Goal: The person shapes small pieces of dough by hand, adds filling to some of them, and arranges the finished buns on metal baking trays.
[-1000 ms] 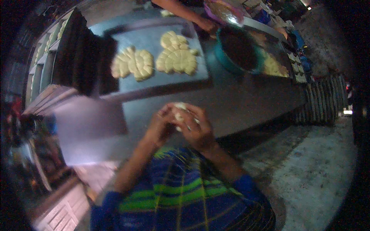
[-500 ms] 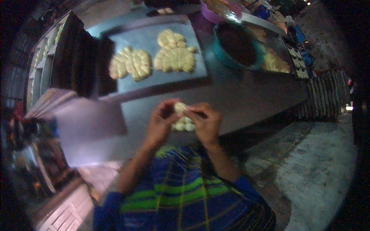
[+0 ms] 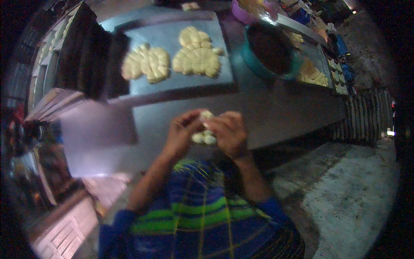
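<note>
Both my hands meet over the near part of the metal table (image 3: 276, 116). My left hand (image 3: 184, 131) pinches a small pale piece of dough (image 3: 206, 114) from the left, and my right hand (image 3: 226, 134) grips it from the right, fingers curled over it and partly hiding it. Just beneath them a few small dough balls (image 3: 200, 138) show on the table. Beyond them lies a metal tray (image 3: 129, 93) bearing two flat shapes built of pressed dough pieces, one (image 3: 146, 62) at left and a taller one (image 3: 196, 58) at right.
A dark tray stack and rack (image 3: 77, 52) stand left. Right of the tray are a teal tub (image 3: 291, 69) with dark contents, a purple basin (image 3: 241, 11) and another tray with dough (image 3: 315, 77). A corrugated sheet (image 3: 362, 112) stands beyond the table's right end, beside the floor (image 3: 340, 198).
The other person's arm at the top has left the view. My hands have spread slightly around the dough piece, showing the small balls below. The whole view has shifted a little.
</note>
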